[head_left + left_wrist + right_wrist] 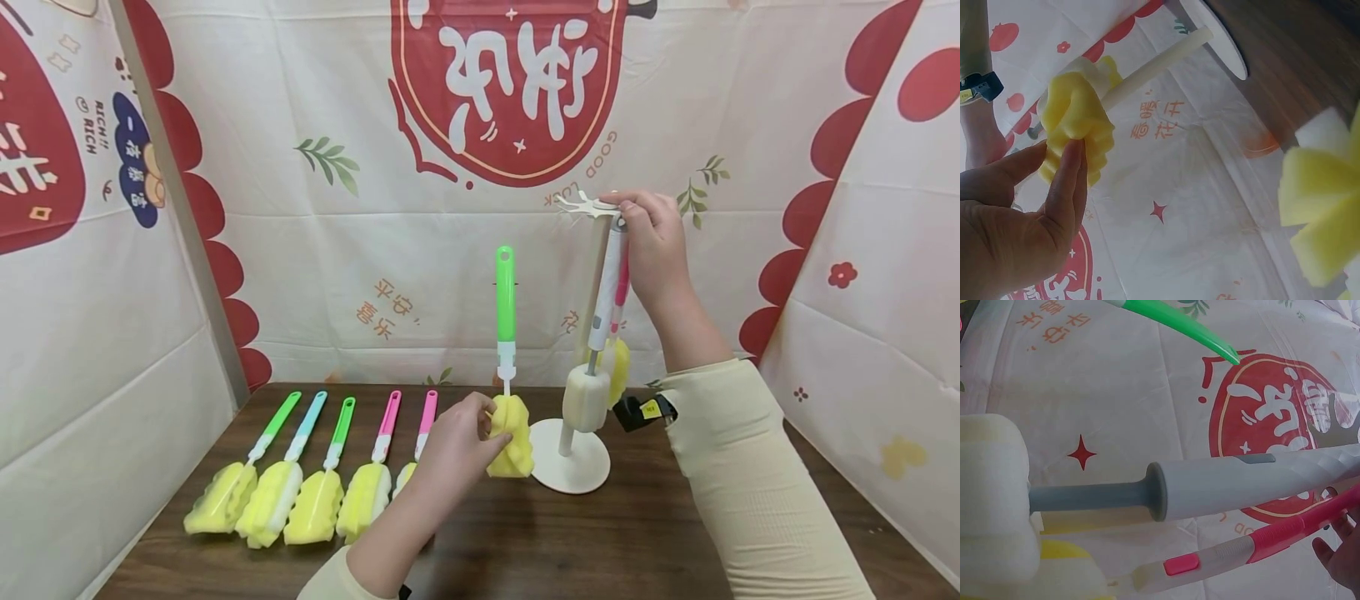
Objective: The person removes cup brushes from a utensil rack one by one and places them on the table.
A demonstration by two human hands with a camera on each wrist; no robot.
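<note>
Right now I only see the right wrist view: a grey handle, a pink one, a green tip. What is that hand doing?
Observer: The right hand grips the top of the grey-handled brush at the hooks of a white stand.
Operator: And the green tip?
Observer: It belongs to a green-handled brush held upright; the left hand pinches its yellow sponge.
Operator: Anything else around?
Observer: Five more sponge brushes lie in a row on the table, left of the hands.

L hand point(457, 446) grips green brush point(507, 367) sponge upright; R hand point(654, 242) holds grey brush point(603, 312) at rack point(572, 467).
</note>
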